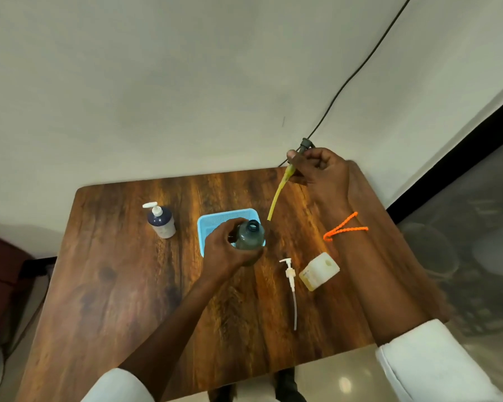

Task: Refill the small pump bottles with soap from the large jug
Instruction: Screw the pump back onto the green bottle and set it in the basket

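Left hand [225, 250] gripping open dark bottle [249, 236] mid-tabletop [122, 285], over blue basket [212, 220]; right hand [320, 169] pinching soap-coated pump tube [276, 198] near far edge; jug [319, 271] by right edge; tube likely dripping onto wood.

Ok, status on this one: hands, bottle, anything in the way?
Left hand grips open dark bottle over blue basket. Right hand holds its pump, tube clear of neck. Jug untouched. Nothing blocking.
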